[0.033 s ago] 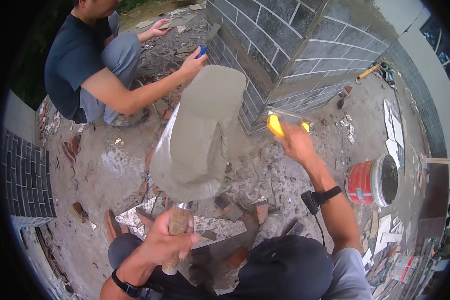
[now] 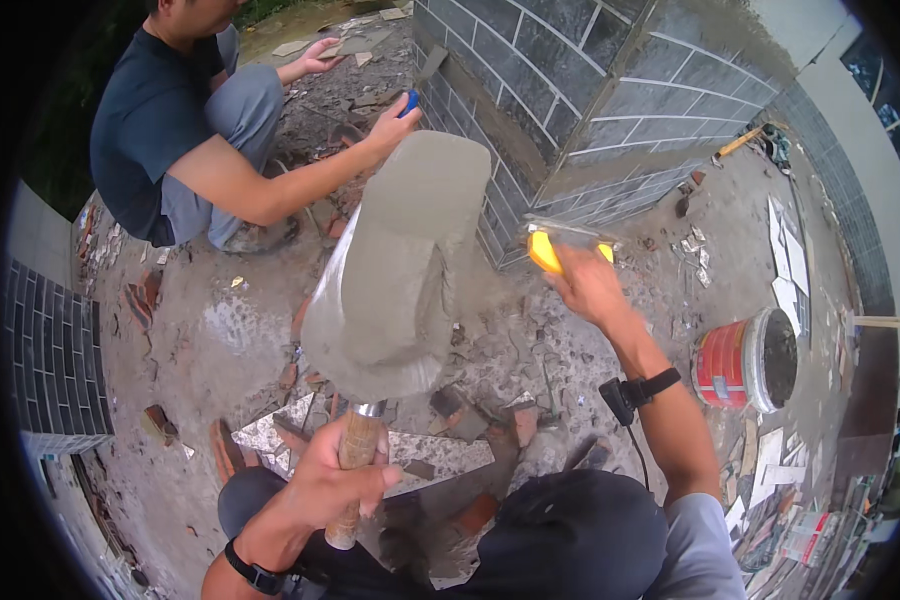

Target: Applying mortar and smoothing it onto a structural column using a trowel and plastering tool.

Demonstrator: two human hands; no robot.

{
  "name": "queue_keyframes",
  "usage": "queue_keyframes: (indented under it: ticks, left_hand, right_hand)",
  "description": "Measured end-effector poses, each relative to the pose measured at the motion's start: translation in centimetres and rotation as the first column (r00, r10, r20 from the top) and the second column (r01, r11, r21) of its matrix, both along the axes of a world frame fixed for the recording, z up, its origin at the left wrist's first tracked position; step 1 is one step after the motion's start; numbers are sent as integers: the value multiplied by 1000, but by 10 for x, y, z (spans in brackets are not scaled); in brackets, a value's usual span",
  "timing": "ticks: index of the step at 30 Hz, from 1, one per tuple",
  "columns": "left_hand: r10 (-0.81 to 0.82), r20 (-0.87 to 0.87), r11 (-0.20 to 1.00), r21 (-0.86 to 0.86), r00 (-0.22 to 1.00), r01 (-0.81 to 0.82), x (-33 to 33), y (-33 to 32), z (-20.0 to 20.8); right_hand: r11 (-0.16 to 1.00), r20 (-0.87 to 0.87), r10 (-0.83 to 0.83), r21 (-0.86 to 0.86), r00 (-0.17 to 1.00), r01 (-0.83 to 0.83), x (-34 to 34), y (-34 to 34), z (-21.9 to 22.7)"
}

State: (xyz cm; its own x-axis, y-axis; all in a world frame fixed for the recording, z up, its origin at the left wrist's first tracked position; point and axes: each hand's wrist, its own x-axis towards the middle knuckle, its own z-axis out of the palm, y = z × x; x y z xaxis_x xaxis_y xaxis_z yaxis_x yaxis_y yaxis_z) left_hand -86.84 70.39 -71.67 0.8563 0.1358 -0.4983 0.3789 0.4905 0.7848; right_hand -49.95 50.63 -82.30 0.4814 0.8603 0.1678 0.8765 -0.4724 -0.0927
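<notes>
Co-worker (image 2: 160, 140) crouched at 10 o'clock, one hand on a blue-handled tool (image 2: 407, 103) set near the wall. Left hand (image 2: 335, 475), 7 o'clock: fingers wrapped round the wooden handle of a broad flat tool (image 2: 360, 438); its plate, pointing to 12, carries a thick load of wet mortar (image 2: 415, 200), scooped on its right side. Tiled pillar (image 2: 530, 50), 1 o'clock: dark tiles with pale joints cover most of both visible faces; a mortar-grey band crosses them untiled. Judgement: facing largely done, band and rough upper-right patch apparently unfinished, plenty of mortar unspent. Right hand (image 2: 592, 285), 3 o'clock: curled over a yellow-handled tool (image 2: 544, 251) by the pillar's foot; blade contact cannot be told. Red bucket (image 2: 722, 362) farther out, just past 3.
</notes>
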Motion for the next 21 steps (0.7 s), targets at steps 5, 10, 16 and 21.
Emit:
queue_keyframes:
  ticks: [5, 10, 16, 21]
  left_hand:
    - [1, -14, 999, -33, 1000, -1, -3, 6, -1]
    - [10, -34, 1000, -11, 999, -10, -3, 7, 1]
    - [70, -43, 997, 42, 997, -68, -8, 13, -16]
    - [-7, -49, 999, -34, 999, 5, -6, 17, -26]
  right_hand:
    - [1000, 47, -3, -2, 999, 3, -13, 4, -26]
    - [988, 45, -126, -84, 991, 129, -11, 42, -67]
    - [984, -209, -147, -128, 967, 122, -40, 99, -104]
    - [899, -924, 130, 263, 360, 351, -68, 25, 29]
